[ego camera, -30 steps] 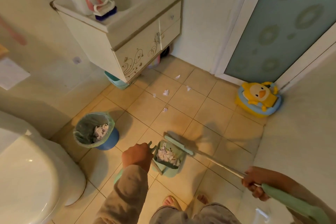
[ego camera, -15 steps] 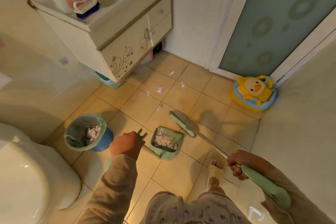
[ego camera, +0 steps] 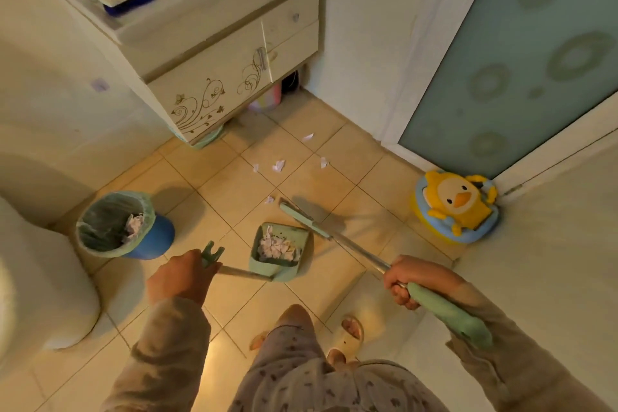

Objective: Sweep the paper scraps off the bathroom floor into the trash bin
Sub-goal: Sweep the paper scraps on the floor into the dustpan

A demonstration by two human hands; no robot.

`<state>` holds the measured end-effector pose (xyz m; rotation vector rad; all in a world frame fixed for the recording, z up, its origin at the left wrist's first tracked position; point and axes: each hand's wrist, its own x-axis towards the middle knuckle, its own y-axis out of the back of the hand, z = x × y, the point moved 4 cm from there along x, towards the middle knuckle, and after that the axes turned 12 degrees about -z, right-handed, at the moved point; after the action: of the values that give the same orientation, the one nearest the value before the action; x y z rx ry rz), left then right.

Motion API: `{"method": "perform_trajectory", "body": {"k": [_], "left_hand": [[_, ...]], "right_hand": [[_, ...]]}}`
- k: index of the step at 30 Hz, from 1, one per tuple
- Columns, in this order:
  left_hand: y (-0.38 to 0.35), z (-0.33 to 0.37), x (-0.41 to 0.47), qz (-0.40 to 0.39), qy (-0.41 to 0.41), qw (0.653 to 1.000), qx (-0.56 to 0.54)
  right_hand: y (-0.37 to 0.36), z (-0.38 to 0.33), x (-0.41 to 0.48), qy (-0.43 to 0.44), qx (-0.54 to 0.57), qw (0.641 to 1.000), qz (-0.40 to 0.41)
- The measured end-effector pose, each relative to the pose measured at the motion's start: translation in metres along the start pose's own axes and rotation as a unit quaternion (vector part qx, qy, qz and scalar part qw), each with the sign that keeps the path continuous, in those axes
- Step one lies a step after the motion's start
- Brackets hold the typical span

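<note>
The person's left hand [ego camera: 182, 278] is closed around the green top of the dustpan handle [ego camera: 234, 271], and the metal rod runs from that fist out to the right, down to the green dustpan [ego camera: 279, 249]. The pan sits just beyond and right of the left grip, and a heap of paper scraps [ego camera: 276, 246] lies inside it. Beyond and left of that grip stands the blue trash bin [ego camera: 120, 227], lined with a green bag, with more crumpled paper in its bottom; it is near the fist but not touching it.

The right hand [ego camera: 406, 279] is wrapped tight around the broom [ego camera: 334, 239], where the metal shaft meets the green grip that trails back along the sleeve. From this fist the shaft slants away to the upper left, and the green broom head [ego camera: 296, 216] lies just past the far edge of the dustpan. One loose scrap [ego camera: 269, 200] lies right beside the tip of the head. Four more loose scraps [ego camera: 278, 165] are scattered further out on the tiled floor [ego camera: 234, 184], towards the sink cabinet [ego camera: 217, 84] and the door [ego camera: 521, 53]. A yellow duck toy [ego camera: 458, 204] rests beyond the right grip, by the door corner.
</note>
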<state>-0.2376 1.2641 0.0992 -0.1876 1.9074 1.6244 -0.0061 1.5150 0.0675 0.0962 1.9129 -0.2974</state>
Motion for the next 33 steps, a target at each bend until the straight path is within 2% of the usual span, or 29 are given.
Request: {"method": "perform_trajectory", "body": {"k": [14, 23, 29, 33], "left_hand": [[0.035, 0.057, 0.06, -0.006, 0.088, 0.992, -0.095], [0.065, 0.075, 0.108, -0.037, 0.115, 0.989, -0.083], [0.072, 0.098, 0.124, -0.072, 0.161, 0.981, -0.075], [0.071, 0.122, 0.121, -0.083, 0.194, 0.972, -0.099]], "right_hand": [[0.092, -0.114, 0.015, -0.019, -0.115, 0.993, 0.003], [0.124, -0.202, 0.036, -0.023, -0.221, 0.975, 0.006], [0.152, -0.267, 0.07, -0.031, -0.339, 0.94, 0.006], [0.163, -0.313, 0.092, -0.033, -0.426, 0.904, 0.001]]}}
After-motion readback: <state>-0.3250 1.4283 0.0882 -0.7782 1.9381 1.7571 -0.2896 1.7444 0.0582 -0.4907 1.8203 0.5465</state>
